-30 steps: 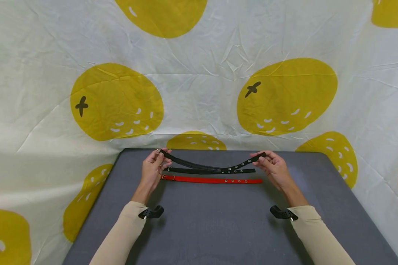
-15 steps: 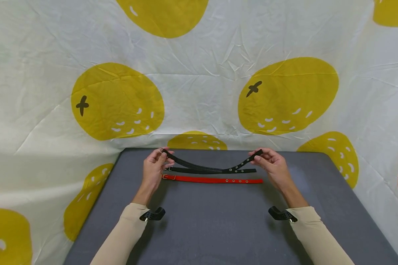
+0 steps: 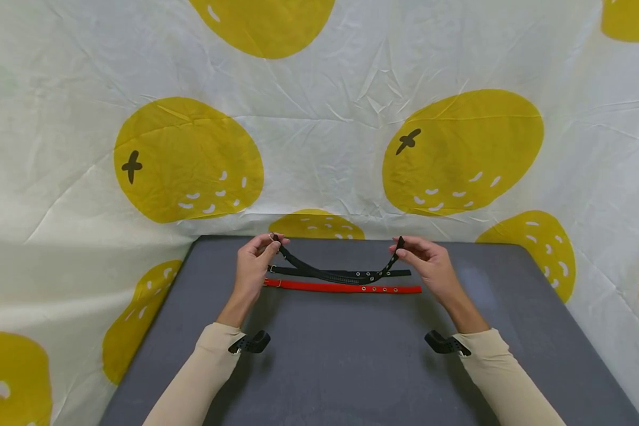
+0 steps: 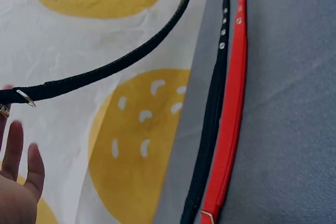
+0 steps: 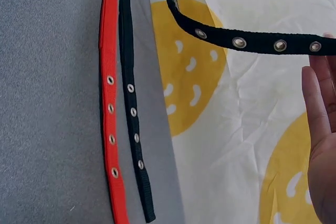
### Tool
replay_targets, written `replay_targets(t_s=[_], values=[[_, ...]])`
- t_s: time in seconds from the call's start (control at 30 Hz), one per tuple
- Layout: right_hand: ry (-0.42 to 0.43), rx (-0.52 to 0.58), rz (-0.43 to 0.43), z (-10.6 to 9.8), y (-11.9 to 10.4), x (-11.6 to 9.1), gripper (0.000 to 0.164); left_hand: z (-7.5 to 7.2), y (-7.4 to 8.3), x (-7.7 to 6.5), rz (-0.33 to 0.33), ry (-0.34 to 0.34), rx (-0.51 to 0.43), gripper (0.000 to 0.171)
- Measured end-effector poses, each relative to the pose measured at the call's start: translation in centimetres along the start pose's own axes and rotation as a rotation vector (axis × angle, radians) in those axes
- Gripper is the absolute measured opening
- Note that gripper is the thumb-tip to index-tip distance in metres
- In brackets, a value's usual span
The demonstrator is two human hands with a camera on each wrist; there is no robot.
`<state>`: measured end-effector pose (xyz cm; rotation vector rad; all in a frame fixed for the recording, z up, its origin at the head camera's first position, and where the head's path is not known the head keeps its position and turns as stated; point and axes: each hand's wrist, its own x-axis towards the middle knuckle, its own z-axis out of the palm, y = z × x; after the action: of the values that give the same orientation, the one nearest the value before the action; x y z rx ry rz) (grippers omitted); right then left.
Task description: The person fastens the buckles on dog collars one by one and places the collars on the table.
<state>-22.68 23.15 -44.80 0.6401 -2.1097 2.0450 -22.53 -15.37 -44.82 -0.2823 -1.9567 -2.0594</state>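
Note:
A black collar (image 3: 297,263) with metal eyelets sags in a curve between my two hands above the table. My left hand (image 3: 251,269) pinches its buckle end; in the left wrist view a metal D-ring (image 4: 25,98) shows near that end. The eyelet end is pinched by my right hand (image 3: 431,266), thumb against forefinger, while the other fingers stretch out in the right wrist view. Below it lies a second black collar (image 3: 403,273) with eyelets, partly covered by the held one in the head view. Closer to me a red collar (image 3: 319,287) lies parallel to it, buckle at the left.
The collars lie near the back of a dark grey table (image 3: 341,361). Behind and around the table hangs a white cloth (image 3: 319,160) printed with yellow fruit. Black wrist straps (image 3: 250,342) sit on both beige sleeves.
Both hands have come closer together, the right one moving more. The held collar sags deeper, and its eyelet end now points up more steeply. The two collars on the table lie as before.

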Motion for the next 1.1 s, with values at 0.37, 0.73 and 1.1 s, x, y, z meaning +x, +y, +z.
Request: replay_targets(t_s=[0.37,0.73,1.1], values=[[-0.125,-0.054,-0.018,2.0,-1.3,0.6,0.035,1.6,1.2,-0.1,0.074,-0.035,0.030,0.024],[-0.146,-0.135,-0.003,4.4,-2.8,0.8,0.027,3.0,2.6,-0.7,0.114,-0.104,0.036,0.029],[-0.202,-0.256,-0.067,6.4,-3.8,1.3,0.029,5.2,3.5,-1.4,0.138,-0.184,0.071,0.025]])
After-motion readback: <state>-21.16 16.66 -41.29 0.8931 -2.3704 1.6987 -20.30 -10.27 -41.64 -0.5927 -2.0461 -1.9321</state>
